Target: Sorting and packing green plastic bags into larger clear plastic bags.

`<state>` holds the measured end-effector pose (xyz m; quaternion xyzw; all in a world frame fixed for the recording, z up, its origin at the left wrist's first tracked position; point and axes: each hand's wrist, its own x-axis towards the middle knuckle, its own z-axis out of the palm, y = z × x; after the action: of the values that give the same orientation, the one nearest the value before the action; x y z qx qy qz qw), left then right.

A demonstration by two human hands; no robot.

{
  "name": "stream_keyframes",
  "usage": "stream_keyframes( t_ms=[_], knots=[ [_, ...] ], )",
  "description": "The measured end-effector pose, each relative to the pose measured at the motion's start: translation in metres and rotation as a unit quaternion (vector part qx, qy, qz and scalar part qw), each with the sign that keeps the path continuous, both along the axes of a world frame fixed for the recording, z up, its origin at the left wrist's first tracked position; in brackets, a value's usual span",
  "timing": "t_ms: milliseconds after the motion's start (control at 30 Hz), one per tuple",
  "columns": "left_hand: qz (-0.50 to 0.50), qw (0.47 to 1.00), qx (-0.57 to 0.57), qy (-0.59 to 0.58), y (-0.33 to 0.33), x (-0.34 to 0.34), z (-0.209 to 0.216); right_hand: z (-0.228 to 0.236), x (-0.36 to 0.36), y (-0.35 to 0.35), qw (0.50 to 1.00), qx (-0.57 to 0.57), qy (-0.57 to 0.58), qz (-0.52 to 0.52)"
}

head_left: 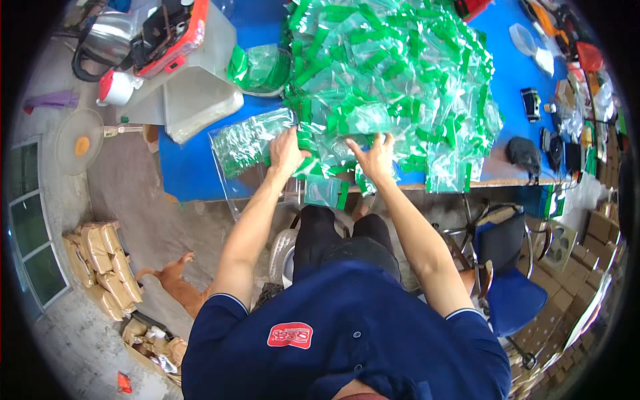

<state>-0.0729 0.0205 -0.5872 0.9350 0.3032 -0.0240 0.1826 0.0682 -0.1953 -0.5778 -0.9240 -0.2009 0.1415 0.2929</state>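
Observation:
A large pile of clear plastic packets with green strips (400, 73) covers the middle of the blue table. To its left, a big clear plastic bag (233, 177) lies at the table's front edge with many green-edged packets inside. My left hand (287, 152) is closed on the right side of this bag, its thumb beside green strips. At the near edge of the pile, my right hand (375, 159) rests on packets with thumb and fingers apart. A single packet (323, 191) hangs over the table edge between my forearms.
A whitish plastic bin (203, 100) with an orange rim stands at the left, beside a metal kettle (110, 37) and a fan (75, 141). A blue chair (510, 293) stands at the right. A brown dog (177, 283) lies on the floor near stacked brown packages (103, 267).

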Motion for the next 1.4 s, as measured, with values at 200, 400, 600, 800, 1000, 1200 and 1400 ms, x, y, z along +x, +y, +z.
stream_keyframes(
  t_ms=[200,400,600,800,1000,1200,1400],
  knots=[
    [0.118,0.990,-0.071,-0.021,0.039,-0.009,0.065,-0.056,0.003,-0.019,0.997,-0.073,0.000,0.039],
    [0.142,0.928,-0.030,-0.342,-0.018,0.036,0.131,-0.033,0.011,-0.041,0.999,0.045,0.018,-0.003],
    [-0.044,0.987,-0.028,-0.150,-0.135,0.038,0.059,-0.011,0.008,-0.088,0.987,0.088,-0.101,-0.094],
    [-0.066,0.993,-0.054,-0.080,-0.132,-0.069,-0.009,0.017,-0.061,-0.109,0.985,-0.019,-0.089,0.149],
    [-0.135,0.989,0.060,-0.017,-0.109,-0.038,-0.012,-0.045,-0.023,-0.101,0.971,-0.086,-0.126,0.184],
    [-0.077,0.987,0.134,-0.046,-0.111,0.012,-0.034,-0.031,0.026,-0.091,0.976,-0.078,-0.154,0.135],
    [0.233,0.933,0.047,-0.272,-0.126,0.030,-0.039,-0.009,0.036,-0.119,0.989,-0.005,-0.149,0.024]
  ],
)
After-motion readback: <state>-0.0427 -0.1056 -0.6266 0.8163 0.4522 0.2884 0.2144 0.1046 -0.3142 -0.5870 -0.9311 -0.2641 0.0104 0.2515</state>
